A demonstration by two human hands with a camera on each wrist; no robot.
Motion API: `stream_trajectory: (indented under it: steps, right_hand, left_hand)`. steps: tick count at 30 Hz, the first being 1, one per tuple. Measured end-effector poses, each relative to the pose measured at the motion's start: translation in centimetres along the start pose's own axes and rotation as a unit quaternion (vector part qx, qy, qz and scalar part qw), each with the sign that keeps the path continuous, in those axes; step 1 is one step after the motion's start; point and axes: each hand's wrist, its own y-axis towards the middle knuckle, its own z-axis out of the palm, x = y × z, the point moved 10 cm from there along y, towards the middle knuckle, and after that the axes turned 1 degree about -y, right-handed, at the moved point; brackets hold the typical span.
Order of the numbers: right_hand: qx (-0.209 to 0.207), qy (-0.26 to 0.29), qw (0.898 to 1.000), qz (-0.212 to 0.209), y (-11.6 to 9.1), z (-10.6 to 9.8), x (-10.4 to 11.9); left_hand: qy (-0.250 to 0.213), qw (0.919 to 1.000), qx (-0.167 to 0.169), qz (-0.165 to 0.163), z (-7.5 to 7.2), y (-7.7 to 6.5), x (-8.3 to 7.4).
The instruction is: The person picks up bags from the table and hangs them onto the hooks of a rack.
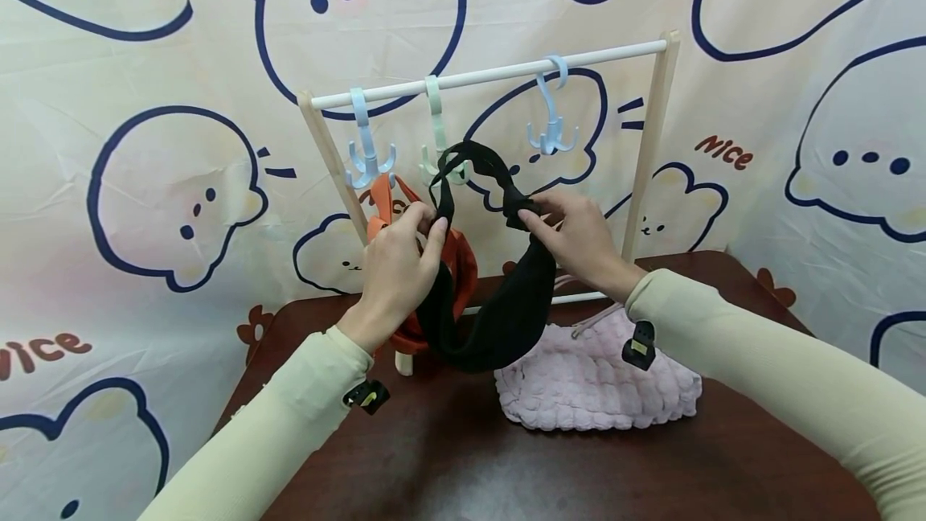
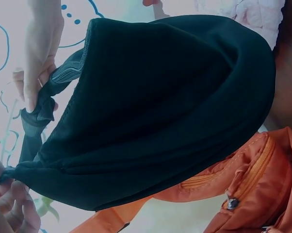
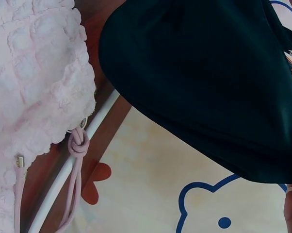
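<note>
A black shoulder bag (image 1: 499,320) hangs in the air between my two hands, its strap (image 1: 477,153) looping upward in front of the rack. My left hand (image 1: 401,268) pinches the left end of the strap. On the other side, my right hand (image 1: 579,235) pinches the bunched strap where it meets the bag's body. The left wrist view shows the black bag's smooth side (image 2: 165,107) with both hands at its strap ends. Behind my left hand is an orange bag (image 1: 463,260), its strap up at the left blue hook (image 1: 369,163) and its zips visible in the left wrist view.
A wooden rack with a white rail (image 1: 499,71) stands on the brown table (image 1: 463,457). A green hook (image 1: 436,119) and another blue hook (image 1: 552,119) hang from it. The pink quilted bag (image 1: 600,384), with cord handles, lies at the right. A cartoon-printed cloth (image 1: 181,199) hangs behind.
</note>
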Motion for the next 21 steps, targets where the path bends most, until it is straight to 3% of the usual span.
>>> stream_trajectory:
  steps: [21]
  right_hand:
    - [0.014,0.003,1.0,-0.004,-1.3,1.0,-0.6]
  left_hand:
    - [0.0,0.9998,0.015,-0.009,1.0,-0.9,0.8]
